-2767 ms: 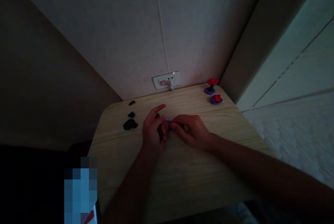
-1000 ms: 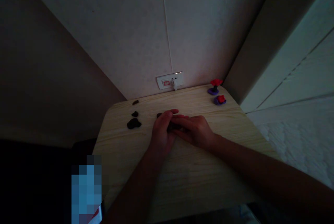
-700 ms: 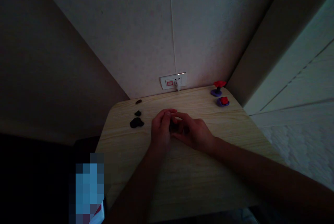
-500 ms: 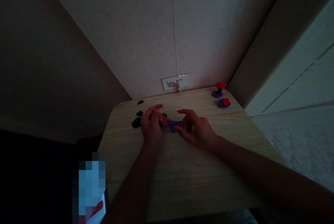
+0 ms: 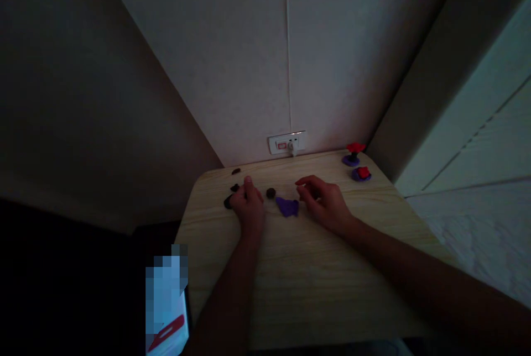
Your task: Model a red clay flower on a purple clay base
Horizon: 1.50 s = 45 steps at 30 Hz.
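My left hand point(image 5: 250, 205) lies at the left of the wooden table point(image 5: 298, 273), its fingers curled down over a dark clay lump point(image 5: 228, 202). A small dark clay ball point(image 5: 271, 193) and a flat purple clay piece point(image 5: 287, 207) rest on the table between my hands, touched by neither. Just right of the purple piece hovers my right hand point(image 5: 326, 201), fingers loosely bent and apart, with nothing in them.
Two more dark clay bits point(image 5: 235, 171) point(image 5: 234, 187) lie near the far left corner. Two red-on-purple clay figures point(image 5: 354, 152) point(image 5: 362, 173) stand at the far right corner. A wall socket point(image 5: 287, 143) sits behind the table. A lit screen point(image 5: 168, 312) glows at lower left.
My hands have parted. The purple piece was let go and now lies on the table with the dark ball beside it. My left hand moved left onto the dark lump.
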{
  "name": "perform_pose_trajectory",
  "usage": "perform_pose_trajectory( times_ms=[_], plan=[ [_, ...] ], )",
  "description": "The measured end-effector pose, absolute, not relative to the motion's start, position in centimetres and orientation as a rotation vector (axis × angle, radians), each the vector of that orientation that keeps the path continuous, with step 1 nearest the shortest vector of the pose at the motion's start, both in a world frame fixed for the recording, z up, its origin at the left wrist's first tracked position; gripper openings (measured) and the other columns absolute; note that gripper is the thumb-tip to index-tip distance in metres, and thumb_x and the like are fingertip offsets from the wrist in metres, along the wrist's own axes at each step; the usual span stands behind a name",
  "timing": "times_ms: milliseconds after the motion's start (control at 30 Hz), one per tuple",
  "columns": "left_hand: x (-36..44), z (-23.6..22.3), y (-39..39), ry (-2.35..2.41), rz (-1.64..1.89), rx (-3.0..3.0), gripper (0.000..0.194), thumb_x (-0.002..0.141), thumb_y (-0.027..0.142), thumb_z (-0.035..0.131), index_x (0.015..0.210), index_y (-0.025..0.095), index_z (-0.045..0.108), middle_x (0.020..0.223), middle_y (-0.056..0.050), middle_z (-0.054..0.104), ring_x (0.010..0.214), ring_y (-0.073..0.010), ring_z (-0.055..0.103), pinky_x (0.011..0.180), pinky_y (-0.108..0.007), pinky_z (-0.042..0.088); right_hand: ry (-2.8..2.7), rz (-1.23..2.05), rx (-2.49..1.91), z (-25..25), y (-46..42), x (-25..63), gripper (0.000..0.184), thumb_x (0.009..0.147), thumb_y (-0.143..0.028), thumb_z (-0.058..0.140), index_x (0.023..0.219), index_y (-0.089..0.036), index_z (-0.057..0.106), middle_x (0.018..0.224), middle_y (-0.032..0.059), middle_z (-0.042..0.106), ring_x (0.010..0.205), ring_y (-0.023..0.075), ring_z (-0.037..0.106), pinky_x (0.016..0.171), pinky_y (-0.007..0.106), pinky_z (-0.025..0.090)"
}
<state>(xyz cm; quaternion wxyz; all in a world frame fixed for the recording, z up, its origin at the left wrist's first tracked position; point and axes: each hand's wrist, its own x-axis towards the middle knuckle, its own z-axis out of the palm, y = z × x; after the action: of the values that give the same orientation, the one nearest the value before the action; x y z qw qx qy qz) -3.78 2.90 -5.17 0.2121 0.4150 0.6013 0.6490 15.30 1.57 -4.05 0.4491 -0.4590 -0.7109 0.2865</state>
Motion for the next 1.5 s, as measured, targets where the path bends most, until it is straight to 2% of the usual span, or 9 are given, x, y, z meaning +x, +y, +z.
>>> perform_pose_trajectory(
  times_ms=[200,433,600,933,1067,1167,1267,1333,1500],
  plan=[
    [-3.7,-5.4,2.6,1.695,1.728,1.209,0.063,0.1,0.051,0.046,0.045,0.021,0.044,0.039,0.002,0.043,0.04,-0.0115,0.045,0.049,-0.025,0.037,-1.873,0.758,-1.326,-3.0,5.1,13.8,0.02,0.094,-0.029,0.059,0.088,-0.016,0.074,0.082,0.0064,0.077,0.074,0.0185,0.072,0.066,0.027,0.053],
    [-3.7,-5.4,2.5,1.712,1.675,1.226,0.06,0.098,0.053,0.048,0.046,0.022,0.046,0.04,0.002,0.044,0.042,-0.0129,0.046,0.048,-0.026,0.034,-2.427,0.575,-1.236,-1.1,12.0,6.0,0.032,0.094,-0.018,0.062,0.124,-0.014,0.073,0.12,0.0118,0.078,0.098,0.0198,0.076,0.088,0.027,0.056],
    [-3.6,-4.7,2.3,1.75,1.659,1.251,0.057,0.097,0.049,0.047,0.047,0.023,0.044,0.041,0.003,0.042,0.041,-0.0122,0.042,0.049,-0.028,0.033,-2.652,0.431,-1.116,-1.1,15.2,0.8,0.032,0.095,-0.015,0.059,0.122,-0.016,0.074,0.127,0.0146,0.073,0.119,0.0261,0.068,0.101,0.033,0.051],
    [-3.5,-5.1,2.6,1.692,1.597,1.275,0.054,0.097,0.05,0.048,0.051,0.022,0.053,0.043,0.002,0.049,0.044,-0.0139,0.049,0.052,-0.028,0.038,-2.549,0.411,-1.135,-1.5,15.6,0.9,0.026,0.092,-0.009,0.057,0.113,-0.015,0.071,0.118,0.0167,0.073,0.109,0.029,0.07,0.092,0.041,0.055],
    [-3.5,-5.0,2.8,1.652,1.573,1.368,0.036,0.096,0.04,0.052,0.081,0.018,0.076,0.054,0.001,0.063,0.053,-0.0159,0.06,0.06,-0.028,0.046,-2.257,0.496,-1.202,-1.3,13.0,6.9,0.025,0.09,-0.016,0.065,0.114,-0.015,0.071,0.105,0.0114,0.078,0.096,0.0228,0.073,0.087,0.034,0.056],
    [-3.6,-4.8,2.9,1.641,1.616,1.43,0.033,0.095,0.035,0.053,0.106,0.017,0.078,0.071,-0.003,0.073,0.07,-0.0189,0.069,0.073,-0.03,0.052,-2.045,0.569,-1.268,-2.3,10.1,11.6,0.027,0.094,-0.027,0.062,0.114,-0.013,0.073,0.098,0.0123,0.079,0.083,0.02,0.074,0.073,0.03,0.059],
    [-3.6,-4.5,2.7,1.609,1.637,1.45,0.033,0.094,0.038,0.055,0.098,0.017,0.08,0.089,-0.008,0.079,0.086,-0.0227,0.073,0.082,-0.033,0.055,-1.746,0.814,-1.245,-3.7,7.2,14.3,0.032,0.088,-0.037,0.068,0.108,-0.014,0.078,0.087,0.0101,0.08,0.071,0.0193,0.072,0.059,0.028,0.056],
    [-3.6,-4.4,2.5,1.588,1.6,1.449,0.033,0.092,0.04,0.058,0.09,0.017,0.08,0.087,-0.008,0.08,0.083,-0.0231,0.073,0.078,-0.033,0.055,-1.497,1.037,-1.197,-4.4,5.9,14.6,0.036,0.082,-0.041,0.072,0.107,-0.016,0.08,0.088,0.009,0.081,0.071,0.0195,0.071,0.055,0.027,0.054],
    [-3.4,-4.5,2.0,1.576,1.488,1.481,0.032,0.087,0.045,0.067,0.088,0.016,0.079,0.075,-0.006,0.077,0.069,-0.0197,0.069,0.068,-0.029,0.052,-1.351,1.119,-1.032,-5.1,4.6,13.3,0.028,0.074,-0.037,0.08,0.097,-0.021,0.082,0.103,0.0086,0.082,0.087,0.0213,0.075,0.077,0.033,0.06]
  ],
)
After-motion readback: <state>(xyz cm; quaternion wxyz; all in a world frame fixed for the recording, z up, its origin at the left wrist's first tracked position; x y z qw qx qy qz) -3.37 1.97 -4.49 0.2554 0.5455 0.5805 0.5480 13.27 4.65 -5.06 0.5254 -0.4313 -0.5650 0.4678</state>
